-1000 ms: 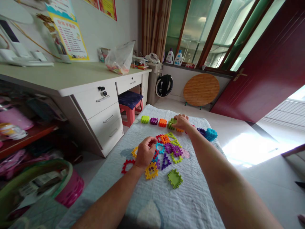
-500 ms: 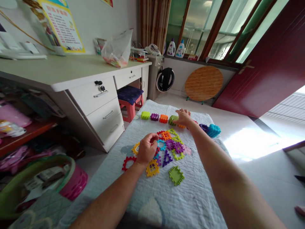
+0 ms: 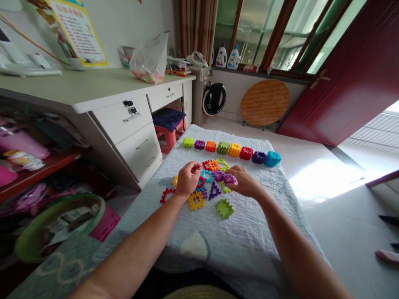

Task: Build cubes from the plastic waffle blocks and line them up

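Above a loose pile of flat plastic interlocking blocks, my left hand is closed, thumb and fingers drawn together. Whatever it may hold is too small or hidden to make out. On the right of the pile, my right hand closes its fingers and thumb around the edge of a purple interlocking block. Around them lie a purple triangle block, a yellow window block, an orange window block, a red ring block and a green square block.
Behind the pile runs a row of stacked blocks sorted by colour, including a red stack and a blue stack. They stand on a cloth-covered table. Left are a white desk and a pink-green basket.
My right hand has come back from the row of stacks to the pile and taken hold of the purple block. My left hand stays over the pile. The view has shifted slightly.
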Demonstrator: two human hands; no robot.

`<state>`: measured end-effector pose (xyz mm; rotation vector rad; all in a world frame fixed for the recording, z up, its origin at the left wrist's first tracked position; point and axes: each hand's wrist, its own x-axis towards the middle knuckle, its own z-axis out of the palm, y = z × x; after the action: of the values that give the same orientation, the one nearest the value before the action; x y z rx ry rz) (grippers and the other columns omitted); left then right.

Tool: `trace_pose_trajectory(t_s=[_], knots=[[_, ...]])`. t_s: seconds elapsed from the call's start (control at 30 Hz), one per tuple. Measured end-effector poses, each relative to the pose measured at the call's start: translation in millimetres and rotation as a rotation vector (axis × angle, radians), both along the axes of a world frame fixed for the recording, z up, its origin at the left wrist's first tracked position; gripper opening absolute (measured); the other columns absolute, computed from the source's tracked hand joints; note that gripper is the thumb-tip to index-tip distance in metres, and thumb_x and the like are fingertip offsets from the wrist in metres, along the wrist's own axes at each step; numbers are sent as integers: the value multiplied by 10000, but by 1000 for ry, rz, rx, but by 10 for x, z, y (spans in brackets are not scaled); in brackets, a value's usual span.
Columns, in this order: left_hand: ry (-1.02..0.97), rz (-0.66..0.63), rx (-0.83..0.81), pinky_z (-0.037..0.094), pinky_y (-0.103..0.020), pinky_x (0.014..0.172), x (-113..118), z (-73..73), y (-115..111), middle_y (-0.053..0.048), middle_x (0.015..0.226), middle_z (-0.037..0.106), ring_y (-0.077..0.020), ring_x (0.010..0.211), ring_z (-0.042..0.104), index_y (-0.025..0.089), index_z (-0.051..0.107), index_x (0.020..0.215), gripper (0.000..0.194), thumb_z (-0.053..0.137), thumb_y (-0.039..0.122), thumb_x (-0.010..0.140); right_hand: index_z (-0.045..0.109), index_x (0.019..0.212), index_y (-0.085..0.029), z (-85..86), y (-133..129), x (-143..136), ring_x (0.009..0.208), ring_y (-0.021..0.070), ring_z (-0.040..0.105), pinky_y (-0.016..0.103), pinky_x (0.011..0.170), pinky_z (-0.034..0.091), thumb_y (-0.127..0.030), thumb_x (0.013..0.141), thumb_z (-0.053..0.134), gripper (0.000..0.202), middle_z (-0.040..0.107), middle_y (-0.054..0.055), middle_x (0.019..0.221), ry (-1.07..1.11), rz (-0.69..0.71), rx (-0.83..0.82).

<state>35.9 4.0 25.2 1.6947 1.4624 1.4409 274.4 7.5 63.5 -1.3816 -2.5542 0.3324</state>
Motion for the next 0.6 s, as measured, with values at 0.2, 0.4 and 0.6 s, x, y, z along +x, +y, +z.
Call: trace_pose_trajectory(t_s=[0.2, 0.4, 0.6], knots=[[33, 16, 38, 527, -270, 774, -27, -53, -4, -29, 862, 703, -157, 796, 664, 185, 640, 867, 222, 488, 80, 744, 651, 1168, -320, -247, -105, -92, 1117, 276, 457, 430, 939, 382, -328, 770, 667, 398, 538, 82, 1205, 0, -74, 22], [30, 27, 34, 520, -264, 752, -27, -35, -4, -23, 833, 696, -155, 768, 658, 178, 640, 853, 219, 491, 77, 729, 678, 897, -210, -281, -66, 97, 976, 220, 522, 367, 929, 389, -231, 782, 596, 142, 587, 77, 1011, 23, -73, 44], [42, 24, 29, 515, -259, 732, -23, -10, -14, -24, 824, 694, -151, 747, 653, 173, 640, 850, 208, 489, 85, 737, 686, 963, -212, -277, -91, 120, 1015, 236, 515, 378, 930, 393, -187, 800, 540, 220, 588, 95, 1090, 79, -125, 116]])
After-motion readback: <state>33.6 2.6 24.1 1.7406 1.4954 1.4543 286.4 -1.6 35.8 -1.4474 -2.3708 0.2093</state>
